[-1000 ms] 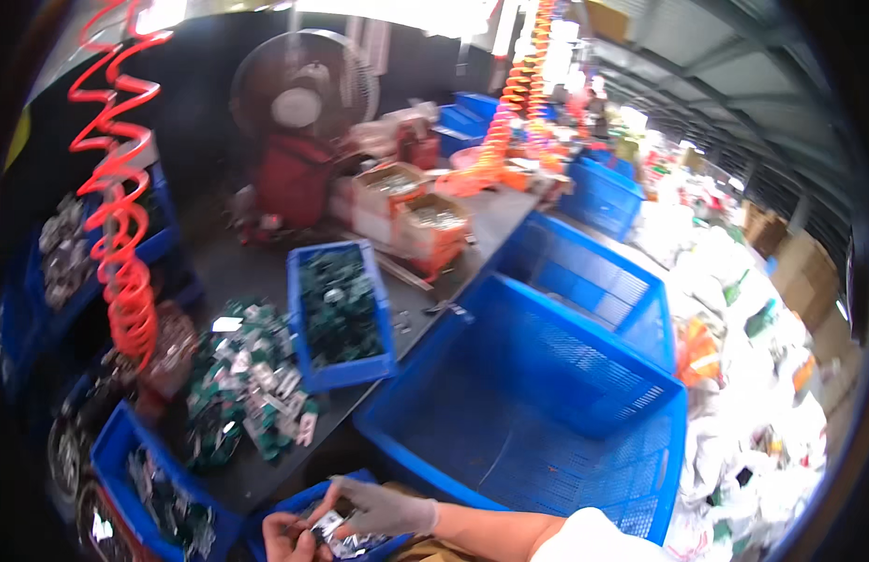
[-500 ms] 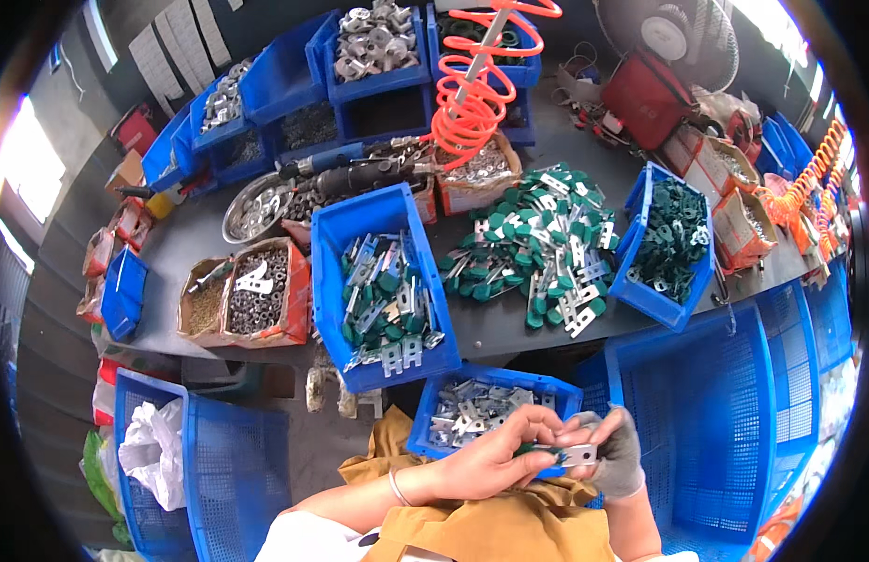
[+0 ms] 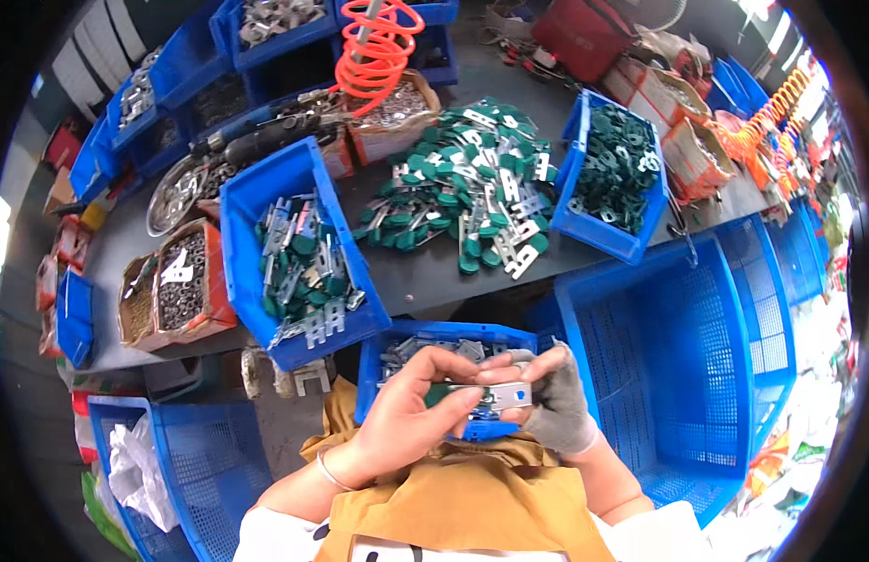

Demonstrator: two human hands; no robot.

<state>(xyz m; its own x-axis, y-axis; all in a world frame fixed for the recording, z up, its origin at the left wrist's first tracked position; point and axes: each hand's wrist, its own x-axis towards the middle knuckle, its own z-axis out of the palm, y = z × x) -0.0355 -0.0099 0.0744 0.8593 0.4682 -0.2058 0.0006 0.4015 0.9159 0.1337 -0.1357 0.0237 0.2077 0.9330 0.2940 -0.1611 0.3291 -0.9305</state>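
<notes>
My bare left hand (image 3: 411,412), with a bracelet at its wrist, pinches a flat silver metal bracket (image 3: 511,397) with a dark green piece at its left end. My right hand (image 3: 561,407), in a grey fingerless glove, has its fingers closed round the bracket's far side. Both hands are over a blue bin (image 3: 371,375) of loose metal plates at my lap. On the bench ahead spreads a heap of green-capped metal brackets (image 3: 472,178). Left of it, a blue bin (image 3: 242,220) holds similar brackets; to the right, another blue bin (image 3: 631,245) holds dark green pieces.
Cardboard boxes of small metal parts (image 3: 181,290) stand at the left, beside a round metal dish (image 3: 163,211). Power tools (image 3: 280,139) lie behind. An orange coiled hose (image 3: 378,51) hangs overhead. Large blue crates (image 3: 659,356) stand right and left of me.
My view has swung right and down, so the bench appears further left and higher. The bracket between my hands now lies more level and shows more of its length.
</notes>
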